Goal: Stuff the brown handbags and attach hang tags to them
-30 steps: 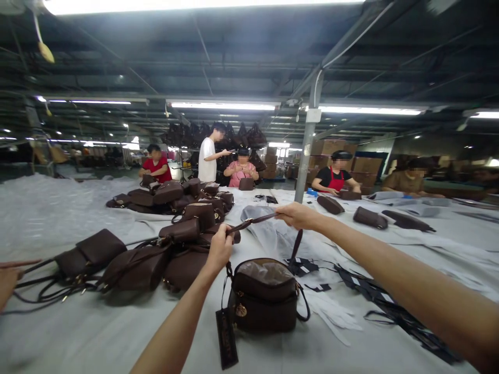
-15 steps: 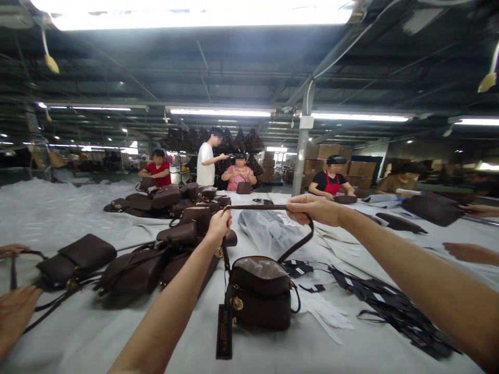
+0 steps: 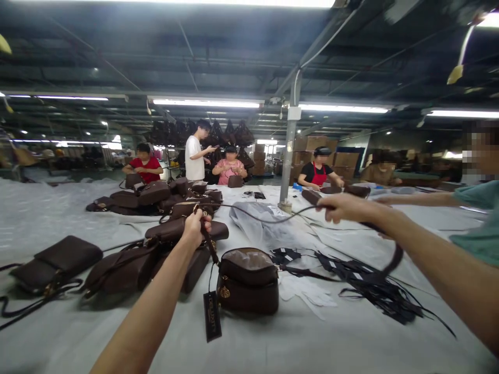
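A small dark brown handbag [image 3: 249,288] stands upright on the white-covered table in front of me, its top open with pale filling inside. A black hang tag [image 3: 212,317] dangles from its left side. My left hand [image 3: 196,227] is closed on the bag's shoulder strap [image 3: 268,222] near its metal clasp, above and left of the bag. Farther right, my right hand [image 3: 343,208] is closed around the same strap, which sags between the hands. Past the right hand, the strap loops down beside my forearm and runs back toward the bag's right side.
More brown bags [image 3: 125,270] are heaped on the left. Black tags [image 3: 374,288] with cords and white gloves [image 3: 306,293] lie right of the bag. Behind it rests a clear plastic bag [image 3: 253,223]. A co-worker's arm [image 3: 424,200] reaches in from the right; others sit across.
My right hand has slid outward to the right along the strap, and the strap has gone from taut to sagging. My left hand has shifted slightly left. The view has turned right.
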Motion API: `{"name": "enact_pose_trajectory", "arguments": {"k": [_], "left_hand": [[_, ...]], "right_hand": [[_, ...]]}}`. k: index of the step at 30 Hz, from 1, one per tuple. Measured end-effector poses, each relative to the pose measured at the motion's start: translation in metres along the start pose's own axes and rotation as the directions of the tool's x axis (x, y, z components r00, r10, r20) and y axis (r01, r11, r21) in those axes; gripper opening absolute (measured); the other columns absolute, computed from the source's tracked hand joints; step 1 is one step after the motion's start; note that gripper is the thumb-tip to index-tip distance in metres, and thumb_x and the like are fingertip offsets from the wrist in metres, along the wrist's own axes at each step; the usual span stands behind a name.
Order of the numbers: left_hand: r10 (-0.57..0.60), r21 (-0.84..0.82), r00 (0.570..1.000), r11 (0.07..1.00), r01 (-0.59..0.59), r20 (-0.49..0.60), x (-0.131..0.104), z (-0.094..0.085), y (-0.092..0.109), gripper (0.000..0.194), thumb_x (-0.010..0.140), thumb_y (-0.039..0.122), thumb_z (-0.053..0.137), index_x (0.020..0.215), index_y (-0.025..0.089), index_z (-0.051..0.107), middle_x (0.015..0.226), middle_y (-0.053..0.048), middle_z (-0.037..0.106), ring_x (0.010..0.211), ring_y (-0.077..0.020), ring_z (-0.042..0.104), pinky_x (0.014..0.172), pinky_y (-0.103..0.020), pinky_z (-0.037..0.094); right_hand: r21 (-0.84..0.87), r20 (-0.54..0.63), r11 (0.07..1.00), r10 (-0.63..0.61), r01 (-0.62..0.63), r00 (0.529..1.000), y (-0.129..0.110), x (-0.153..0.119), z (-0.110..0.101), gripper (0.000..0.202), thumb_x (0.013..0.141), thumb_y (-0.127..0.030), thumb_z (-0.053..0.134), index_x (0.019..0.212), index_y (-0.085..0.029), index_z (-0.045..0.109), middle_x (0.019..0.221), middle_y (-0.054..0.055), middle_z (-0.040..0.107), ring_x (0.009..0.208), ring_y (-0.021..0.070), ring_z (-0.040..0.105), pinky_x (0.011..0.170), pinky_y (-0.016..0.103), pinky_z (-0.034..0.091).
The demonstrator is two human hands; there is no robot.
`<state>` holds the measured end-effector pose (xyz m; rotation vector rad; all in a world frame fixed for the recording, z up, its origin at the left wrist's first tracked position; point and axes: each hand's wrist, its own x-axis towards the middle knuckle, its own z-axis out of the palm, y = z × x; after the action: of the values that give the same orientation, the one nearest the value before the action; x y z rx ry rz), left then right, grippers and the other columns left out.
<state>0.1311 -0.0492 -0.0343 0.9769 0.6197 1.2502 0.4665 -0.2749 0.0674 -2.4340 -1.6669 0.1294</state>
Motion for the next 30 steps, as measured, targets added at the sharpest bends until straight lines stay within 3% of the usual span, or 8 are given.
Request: {"name": "enact_pose_trajectory", "arguments": {"k": [3,4,7,11,17,21,27,30], "left_hand": [[-0.031,-0.028,0.999,0.999,0.032,0.025,-0.005,0.013,-0.003,0.018,0.093,0.03,0.049,0.08,0.018,0.045,0.063,-0.002,0.063,0.039,-0.0085,0.05,0.038,-0.018,0.036],[-0.044,-0.034,0.998,0.998,0.045,0.042,-0.007,0.018,-0.004,0.018,0.094,0.03,0.048,0.081,0.017,0.047,0.067,-0.005,0.066,0.042,-0.0103,0.054,0.04,-0.02,0.04],[-0.084,-0.044,0.991,0.995,0.089,0.105,-0.013,0.032,-0.01,0.022,0.096,0.032,0.045,0.084,0.015,0.052,0.076,-0.01,0.07,0.052,-0.0149,0.063,0.047,-0.025,0.048],[-0.158,-0.098,0.975,0.98,0.175,0.158,-0.019,0.044,-0.017,0.028,0.096,0.037,0.045,0.087,0.012,0.056,0.079,-0.012,0.072,0.055,-0.0162,0.066,0.05,-0.025,0.051],[-0.297,-0.158,0.937,0.932,0.327,0.186,-0.013,0.044,-0.016,0.045,0.098,0.039,0.038,0.09,0.003,0.063,0.076,-0.018,0.07,0.061,-0.02,0.069,0.057,-0.028,0.055],[-0.244,-0.19,0.956,0.943,0.273,0.165,-0.007,0.031,-0.012,0.03,0.098,0.028,0.041,0.092,0.007,0.061,0.084,-0.018,0.071,0.072,-0.0206,0.071,0.063,-0.027,0.055],[-0.077,-0.109,0.92,0.986,0.128,0.384,-0.018,0.001,-0.033,0.017,0.081,0.023,0.068,0.091,0.012,0.061,0.088,-0.012,0.073,0.08,-0.0207,0.069,0.068,-0.027,0.053],[-0.078,-0.167,0.946,0.976,0.136,0.315,-0.021,0.0,-0.047,0.021,0.074,0.022,0.076,0.081,0.012,0.059,0.07,-0.005,0.067,0.067,-0.0171,0.066,0.064,-0.025,0.052]], "right_hand": [[0.176,0.514,0.984,-0.108,0.019,0.851,-0.022,-0.009,0.05,0.045,0.066,-0.026,0.067,0.11,-0.018,0.068,0.082,0.006,0.072,0.068,0.0216,0.068,0.057,0.028,0.051],[0.196,0.562,0.98,-0.147,0.041,0.814,-0.032,-0.011,0.067,0.053,0.064,-0.032,0.071,0.116,-0.018,0.066,0.089,0.008,0.072,0.074,0.0239,0.069,0.06,0.03,0.052],[0.303,0.261,0.921,-0.327,0.244,0.908,-0.069,-0.009,0.104,0.068,0.067,-0.046,0.072,0.128,-0.017,0.059,0.108,0.013,0.069,0.095,0.0281,0.066,0.081,0.037,0.053],[0.569,-0.113,0.728,-0.392,0.383,0.913,-0.136,0.011,0.131,0.051,0.088,-0.047,0.051,0.131,-0.019,0.05,0.1,0.008,0.068,0.091,0.0224,0.064,0.077,0.036,0.054],[0.676,-0.244,0.675,-0.175,0.297,0.954,-0.206,0.037,0.175,0.045,0.083,-0.039,0.061,0.118,-0.017,0.044,0.093,0.006,0.066,0.072,0.0181,0.065,0.054,0.027,0.05],[0.627,-0.222,0.691,-0.285,0.36,0.933,-0.218,0.041,0.194,0.013,0.092,-0.026,0.044,0.098,-0.018,0.053,0.077,0.002,0.063,0.063,0.0149,0.061,0.057,0.026,0.048],[0.517,-0.196,0.76,-0.343,0.394,0.919,-0.226,0.051,0.196,0.021,0.094,-0.017,0.037,0.087,-0.016,0.057,0.066,0.003,0.06,0.064,0.0172,0.058,0.065,0.029,0.045],[0.478,-0.196,0.782,-0.35,0.401,0.916,-0.233,0.049,0.193,0.02,0.094,-0.016,0.039,0.095,-0.014,0.059,0.077,0.007,0.063,0.069,0.0179,0.06,0.068,0.029,0.045]]}}
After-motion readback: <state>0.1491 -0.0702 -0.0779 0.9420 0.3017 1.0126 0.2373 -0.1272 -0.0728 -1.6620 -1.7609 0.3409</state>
